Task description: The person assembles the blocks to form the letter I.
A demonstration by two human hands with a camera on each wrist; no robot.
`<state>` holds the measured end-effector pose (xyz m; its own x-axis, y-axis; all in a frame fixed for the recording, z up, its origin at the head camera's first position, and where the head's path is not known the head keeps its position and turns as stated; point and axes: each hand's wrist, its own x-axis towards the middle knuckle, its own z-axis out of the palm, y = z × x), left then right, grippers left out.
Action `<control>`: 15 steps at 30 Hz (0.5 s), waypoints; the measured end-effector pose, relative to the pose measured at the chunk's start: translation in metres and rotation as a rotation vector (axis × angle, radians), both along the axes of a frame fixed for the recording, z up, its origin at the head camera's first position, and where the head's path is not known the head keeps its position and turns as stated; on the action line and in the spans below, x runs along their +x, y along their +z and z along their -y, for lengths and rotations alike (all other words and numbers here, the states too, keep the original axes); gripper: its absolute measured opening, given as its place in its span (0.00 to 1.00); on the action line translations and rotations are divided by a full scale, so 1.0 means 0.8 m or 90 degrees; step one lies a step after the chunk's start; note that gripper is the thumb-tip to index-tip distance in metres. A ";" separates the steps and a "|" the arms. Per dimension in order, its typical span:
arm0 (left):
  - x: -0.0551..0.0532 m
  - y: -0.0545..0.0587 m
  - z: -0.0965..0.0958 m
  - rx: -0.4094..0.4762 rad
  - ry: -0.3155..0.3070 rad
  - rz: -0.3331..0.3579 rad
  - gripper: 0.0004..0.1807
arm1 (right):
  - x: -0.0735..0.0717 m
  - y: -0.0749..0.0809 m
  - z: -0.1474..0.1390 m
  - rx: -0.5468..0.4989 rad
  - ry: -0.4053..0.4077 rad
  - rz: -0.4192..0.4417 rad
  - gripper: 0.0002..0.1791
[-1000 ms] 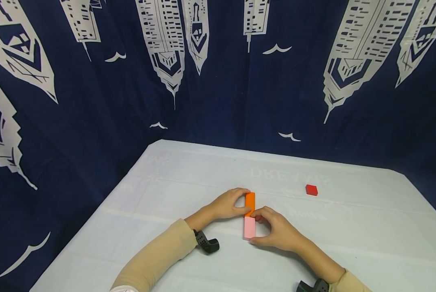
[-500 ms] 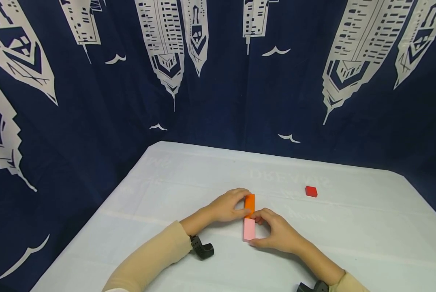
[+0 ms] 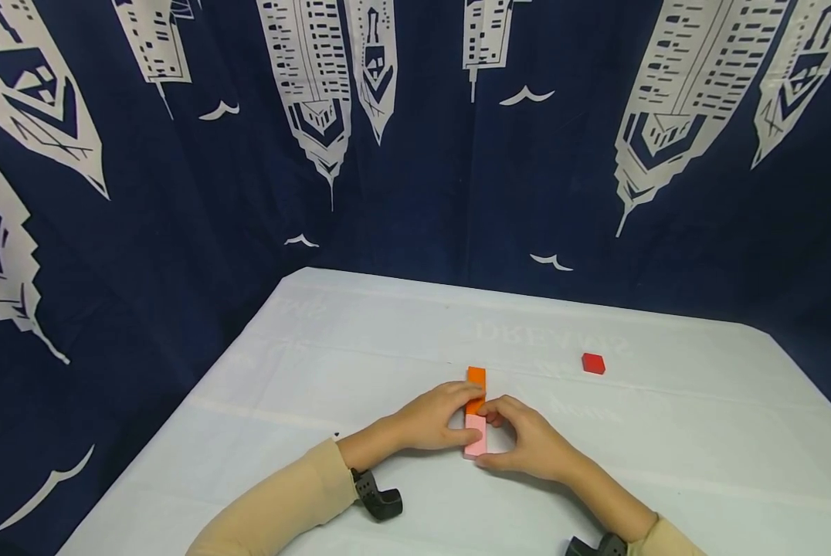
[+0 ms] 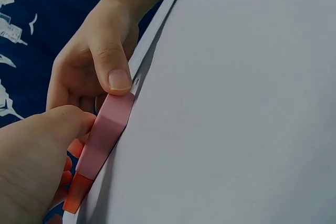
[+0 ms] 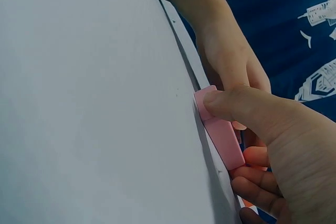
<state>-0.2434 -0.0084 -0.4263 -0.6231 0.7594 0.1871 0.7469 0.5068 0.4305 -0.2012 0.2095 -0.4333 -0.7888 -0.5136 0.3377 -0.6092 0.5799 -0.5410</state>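
Observation:
A pink block and an orange block lie end to end on the white table, the pink one nearer me. My right hand pinches the pink block, thumb at its near end and fingertips by the joint; the right wrist view shows this thumb on the pink end. From the other side, my left hand reaches over both blocks, thumb touching the pink one and fingers lying across the orange one. In the left wrist view, its thumb is against the pink side; its other fingers are mostly hidden.
A small red block lies apart on the white tabletop, farther back and to the right. Behind the table hangs a dark blue cloth printed with white buildings.
My left hand has shifted nearer along the row: its thumb moved from the orange block to the pink one, exposing the orange block's far end. My right hand and the blocks have stayed put.

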 end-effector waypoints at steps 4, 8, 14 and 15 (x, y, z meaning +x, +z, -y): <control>0.000 -0.002 0.001 0.001 -0.002 -0.001 0.32 | 0.000 0.000 0.001 -0.002 0.002 0.007 0.31; -0.001 -0.003 0.002 -0.003 -0.001 -0.001 0.31 | 0.000 0.001 0.001 -0.005 0.004 0.008 0.31; -0.001 -0.003 0.001 -0.003 -0.003 0.007 0.31 | 0.000 0.000 0.000 -0.011 0.008 0.007 0.30; -0.001 -0.004 0.001 -0.003 -0.004 0.008 0.31 | 0.000 0.000 0.000 -0.011 0.007 0.010 0.30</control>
